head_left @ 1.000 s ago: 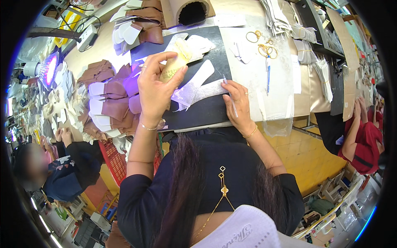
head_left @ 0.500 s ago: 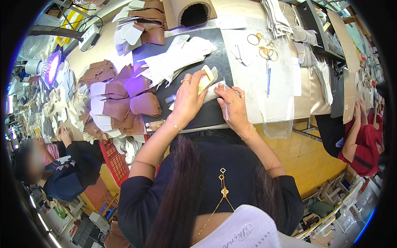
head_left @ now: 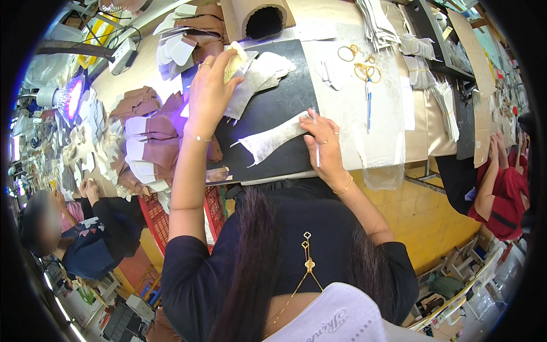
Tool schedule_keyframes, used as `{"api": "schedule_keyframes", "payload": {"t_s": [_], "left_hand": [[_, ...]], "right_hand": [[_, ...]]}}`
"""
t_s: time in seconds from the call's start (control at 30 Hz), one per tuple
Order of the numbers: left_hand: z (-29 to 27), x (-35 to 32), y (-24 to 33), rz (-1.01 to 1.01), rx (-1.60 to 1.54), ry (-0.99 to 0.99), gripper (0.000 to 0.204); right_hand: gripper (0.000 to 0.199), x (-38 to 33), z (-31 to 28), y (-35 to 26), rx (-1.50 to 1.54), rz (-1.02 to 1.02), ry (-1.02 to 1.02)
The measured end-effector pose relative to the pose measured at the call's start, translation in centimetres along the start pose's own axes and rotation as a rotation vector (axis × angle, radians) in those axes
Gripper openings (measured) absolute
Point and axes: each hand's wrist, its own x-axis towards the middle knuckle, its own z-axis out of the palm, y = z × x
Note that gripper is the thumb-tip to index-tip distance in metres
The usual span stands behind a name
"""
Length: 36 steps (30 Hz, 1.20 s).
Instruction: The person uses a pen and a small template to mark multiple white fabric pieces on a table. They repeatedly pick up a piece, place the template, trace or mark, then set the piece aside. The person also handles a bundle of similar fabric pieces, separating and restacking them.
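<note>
Head camera: my left hand (head_left: 208, 94) has its thumb and fingers closed round a pale yellow pad (head_left: 233, 64) above a pile of whitish pieces (head_left: 263, 74), while my right hand (head_left: 326, 139) grips a thin white stick (head_left: 317, 145), its fingertips at the narrow end of a single pale piece (head_left: 272, 138) lying on the black mat (head_left: 285, 162). Left of the mat, brown pieces (head_left: 156, 149) with white ends lie in stacks on the desk (head_left: 139, 71), and to its right a blue pen (head_left: 368, 114) rests near some yellow rings (head_left: 347, 54).

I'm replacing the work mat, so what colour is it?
The mat is black, shown best in the head view.
</note>
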Motion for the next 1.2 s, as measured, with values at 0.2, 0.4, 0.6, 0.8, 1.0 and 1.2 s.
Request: {"api": "schedule_keyframes", "payload": {"t_s": [0.2,0.4,0.6,0.8,1.0,1.2], "left_hand": [[0.8,-5.1,3.4,0.134,-0.442,-0.005,0.019],[0.9,-7.3,4.4,-0.104,-0.922,-0.178,0.029],[2.4,-8.9,5.1,-0.044,-0.817,-0.365,0.037],[3.8,-8.6,5.0,0.026,-0.598,-0.39,0.031],[6.7,-8.7,5.2,0.199,-0.441,-0.253,0.029],[8.3,-9.8,5.2,0.311,-0.347,-0.126,0.033]], "right_hand": [[0.023,1.0,-2.5,1.5,0.038,0.125,0.152],[0.023,1.4,-3.2,2.0,0.043,0.11,0.155],[0.023,1.0,-3.0,1.6,0.098,0.184,0.12],[0.03,0.9,-3.4,1.7,0.063,0.201,0.061],[0.022,0.9,-3.1,1.6,0.096,0.184,0.096],[0.023,0.6,-2.9,1.5,0.113,0.195,0.105]]}}
